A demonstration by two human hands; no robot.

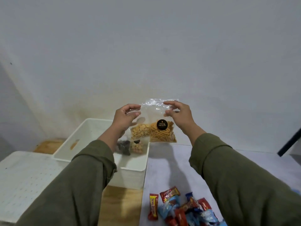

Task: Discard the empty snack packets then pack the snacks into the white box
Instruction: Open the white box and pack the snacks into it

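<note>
both hands (126, 117) atop clear snack bag (160, 128)

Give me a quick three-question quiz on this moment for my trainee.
1. True or false: the white box is empty.
2. What are both hands holding? A) a red wrapped bar B) a clear snack bag C) the box lid
3. Where does the pile of wrapped candies lie, relative to the box?

Key:
1. False; clear bags of snacks already lie inside.
2. B; the left hand and right hand hold the clear snack bag by its top corners.
3. On the table, nearer the person, to the box's right.
</note>
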